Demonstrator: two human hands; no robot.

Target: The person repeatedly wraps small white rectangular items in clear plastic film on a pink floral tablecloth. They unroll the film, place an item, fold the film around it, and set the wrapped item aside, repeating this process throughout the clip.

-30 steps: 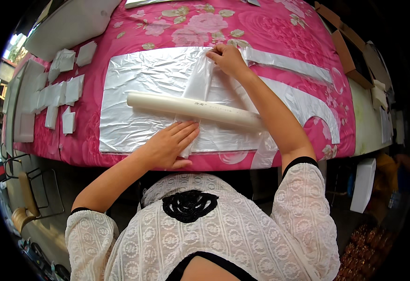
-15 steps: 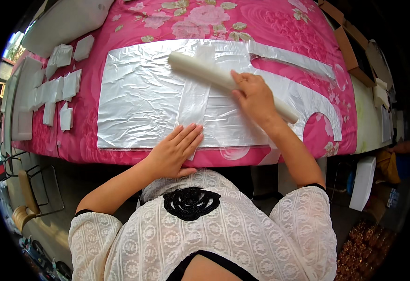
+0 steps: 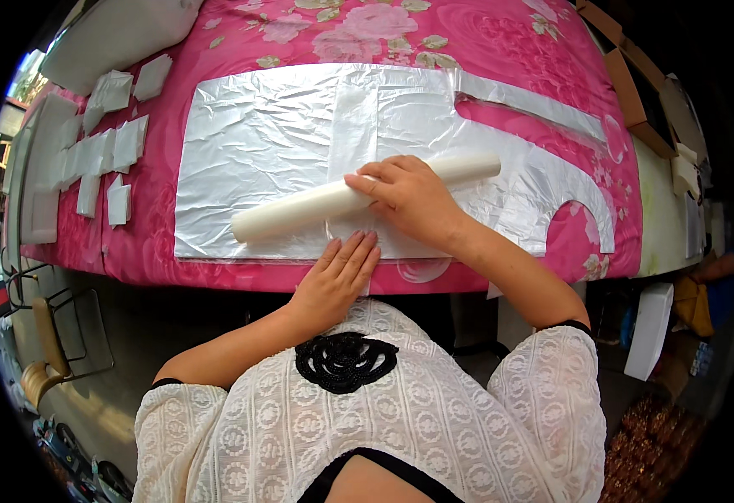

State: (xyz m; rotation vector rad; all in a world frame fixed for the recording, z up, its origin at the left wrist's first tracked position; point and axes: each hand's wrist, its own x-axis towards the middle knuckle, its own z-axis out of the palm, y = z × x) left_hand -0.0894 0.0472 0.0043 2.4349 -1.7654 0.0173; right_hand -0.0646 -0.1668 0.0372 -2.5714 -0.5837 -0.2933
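A thin silvery-white plastic sheet, shaped like an apron (image 3: 249,142), lies flat and slightly wrinkled on the table, with a strap and a curved cut-out at its right end. A paler plastic strip (image 3: 354,126) runs across its middle from far to near. My right hand (image 3: 413,201) is closed over a smooth white tube (image 3: 291,214), which rests slantwise over the sheet, its left end nearer to me. Flat at the near edge, my left hand (image 3: 337,281) touches the strip's near end with fingers stretched out.
Several small folded white packets (image 3: 128,144) lie at the left beside a white tray-like box (image 3: 44,210). A pink flowered cloth (image 3: 342,33) covers the table. Cardboard boxes (image 3: 635,109) stand at the far right, and a chair (image 3: 52,335) is at the lower left.
My right hand has brought the white tube nearer and to the left, swinging its slant the other way. My left hand has shifted slightly right. The strip looks flatter.
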